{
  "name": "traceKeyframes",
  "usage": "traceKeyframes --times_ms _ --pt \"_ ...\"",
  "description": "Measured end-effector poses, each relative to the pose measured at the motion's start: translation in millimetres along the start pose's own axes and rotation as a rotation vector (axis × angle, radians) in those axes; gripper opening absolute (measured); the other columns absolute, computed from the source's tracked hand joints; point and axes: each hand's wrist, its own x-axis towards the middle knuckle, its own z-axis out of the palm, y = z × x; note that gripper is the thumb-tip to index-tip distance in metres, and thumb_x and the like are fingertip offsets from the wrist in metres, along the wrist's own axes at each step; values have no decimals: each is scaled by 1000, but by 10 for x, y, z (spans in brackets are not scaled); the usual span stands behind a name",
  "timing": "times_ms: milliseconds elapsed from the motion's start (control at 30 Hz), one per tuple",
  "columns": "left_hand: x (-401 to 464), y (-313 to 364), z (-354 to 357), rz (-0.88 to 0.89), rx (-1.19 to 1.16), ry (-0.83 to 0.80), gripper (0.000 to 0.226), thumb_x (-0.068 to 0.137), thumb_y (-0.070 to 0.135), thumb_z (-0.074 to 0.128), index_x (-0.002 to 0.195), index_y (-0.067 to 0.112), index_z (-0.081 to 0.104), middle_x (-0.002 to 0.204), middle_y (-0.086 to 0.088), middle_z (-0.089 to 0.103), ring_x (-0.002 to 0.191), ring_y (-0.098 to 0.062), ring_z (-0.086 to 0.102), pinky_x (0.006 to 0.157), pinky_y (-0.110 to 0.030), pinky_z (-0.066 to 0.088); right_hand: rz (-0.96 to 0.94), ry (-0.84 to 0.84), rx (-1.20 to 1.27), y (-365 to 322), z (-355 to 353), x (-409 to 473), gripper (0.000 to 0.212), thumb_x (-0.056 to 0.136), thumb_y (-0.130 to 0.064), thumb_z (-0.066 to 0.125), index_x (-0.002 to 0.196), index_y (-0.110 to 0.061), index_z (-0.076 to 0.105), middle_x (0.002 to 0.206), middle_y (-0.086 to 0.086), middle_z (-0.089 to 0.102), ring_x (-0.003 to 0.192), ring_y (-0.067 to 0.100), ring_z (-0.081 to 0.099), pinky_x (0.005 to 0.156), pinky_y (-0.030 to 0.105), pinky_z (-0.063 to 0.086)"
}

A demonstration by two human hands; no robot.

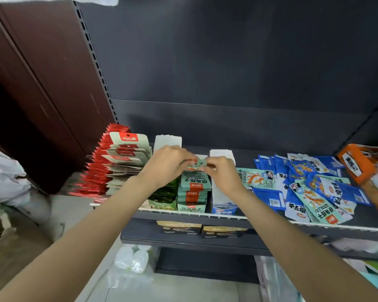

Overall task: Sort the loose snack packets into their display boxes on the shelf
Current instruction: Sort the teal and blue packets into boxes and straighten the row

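Head view: both hands meet over the middle of the shelf (205, 214), sharing one small pale-green packet (198, 163) between them. The left hand (168, 163) pinches its left edge with curled fingers, the right hand (222, 171) pinches its right edge, and the packet hangs just above the pale-green display box (191, 207), right over the stacked packets (194, 184) already filed inside. Those match it: mint green with an orange-red band and dark Chinese characters, too blurred to read for certain. The held packet is mostly hidden by fingers, only a strip of green and orange showing. Left of that box sits a dark-green box (163, 203), to its right a blue-and-white box (224, 209). Further right lies the loose pile (310, 188), blue and pale-green packets overlapping at all angles, one showing a barcode. Far right, an orange box (358, 162) tilts. Far left, red and cream packets (118, 158) stand in rows.
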Motion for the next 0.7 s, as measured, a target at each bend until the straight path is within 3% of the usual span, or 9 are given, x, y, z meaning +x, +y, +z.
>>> traceKeyframes --times_ms 33,133,200,333,433,600,700 --pt "-25 -24 53 7 26 -52 26 96 25 52 117 24 66 113 1 69 104 -21 61 92 -37 47 17 -44 -33 1 24 -23 13 89 -10 62 91 -1 71 86 16 70 80 22 62 72 31 45" --pt "-58 -24 218 50 117 -175 30 98 26 45 122 28 63 116 0 67 109 -22 57 96 -34 41 71 -158 -116 9 43 -63 34 91 4 48 116 -9 67 119 9 65 112 21 57 92 22 40" --pt "-44 12 301 36 153 -231 33 97 31 42 123 25 61 120 -2 63 113 -22 53 96 -32 36 85 -158 -107 20 22 -79 42 90 8 45 123 -10 62 128 7 60 120 20 53 97 19 36" --pt "80 95 403 -57 177 -291 44 93 50 38 121 26 62 116 -3 64 114 -23 50 98 -36 33 72 -55 9 99 -142 -114 36 91 4 47 120 -11 63 119 3 66 108 14 61 87 11 40" --pt "224 253 454 -115 154 -278 47 92 54 37 122 25 60 121 -2 62 115 -22 49 98 -37 31 86 48 74 258 -343 -147 33 90 4 48 114 -10 66 110 3 69 99 14 64 88 21 47" --pt "644 728 703 -86 -118 -83 26 95 24 45 112 16 63 110 -5 63 107 -24 53 94 -34 38 185 95 -48 798 -677 -148 27 92 0 50 109 -11 68 107 2 69 92 13 63 79 14 41" --pt "940 1158 1050 -64 -421 -133 21 92 10 49 106 8 65 99 -9 63 93 -25 59 87 -31 45 256 -26 -207 1285 -826 -104 23 91 -4 50 106 -10 66 108 9 68 98 24 63 78 24 42"
